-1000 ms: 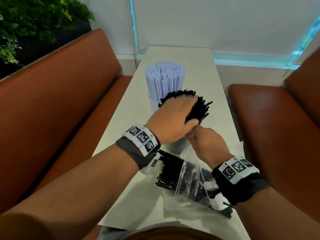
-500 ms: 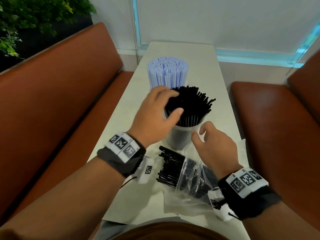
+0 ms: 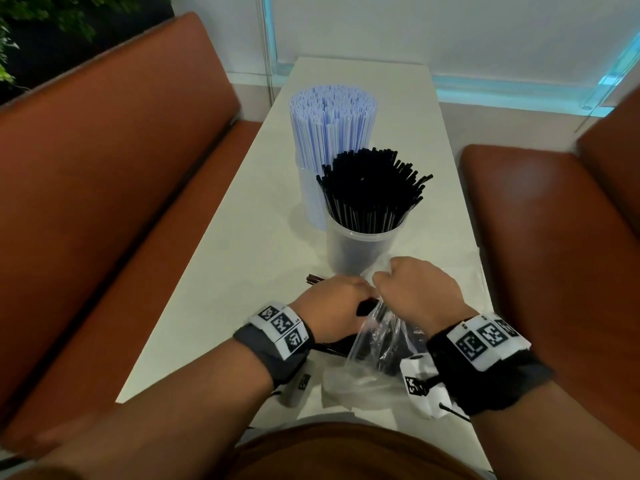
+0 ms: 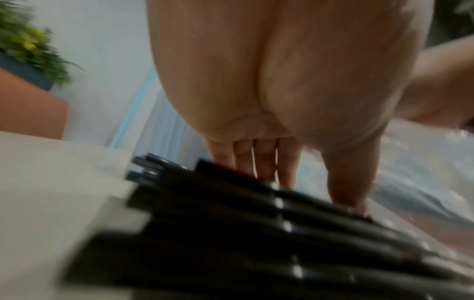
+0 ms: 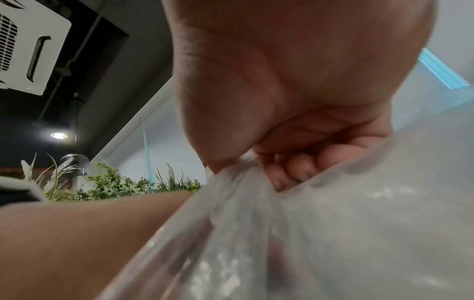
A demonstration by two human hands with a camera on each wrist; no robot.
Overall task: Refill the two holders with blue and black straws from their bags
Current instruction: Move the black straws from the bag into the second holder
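Observation:
Blue straws [image 3: 332, 126] fill the far holder. Black straws [image 3: 372, 188] stand fanned in the clear holder [image 3: 360, 251] in front of it. A loose bundle of black straws [image 3: 315, 280] [image 4: 256, 233] lies on the table, half inside a clear plastic bag [image 3: 374, 344] [image 5: 307, 233]. My left hand [image 3: 360, 299] [image 4: 313, 194] reaches down over this bundle, fingers [image 4: 256, 162] on its far side and thumb on the near side, gripping it. Just to its right, my right hand [image 3: 384, 282] [image 5: 246, 168] pinches the bag's edge and lifts it.
The narrow white table [image 3: 242, 271] runs between two brown benches, one on the left [image 3: 121, 168] and one on the right [image 3: 536, 220]. A window wall closes the far end. Plants [image 3: 41, 15] stand behind the left bench.
My left hand left the top of the black straws in the holder and came down onto the loose bundle. My right hand closed on the bag's edge.

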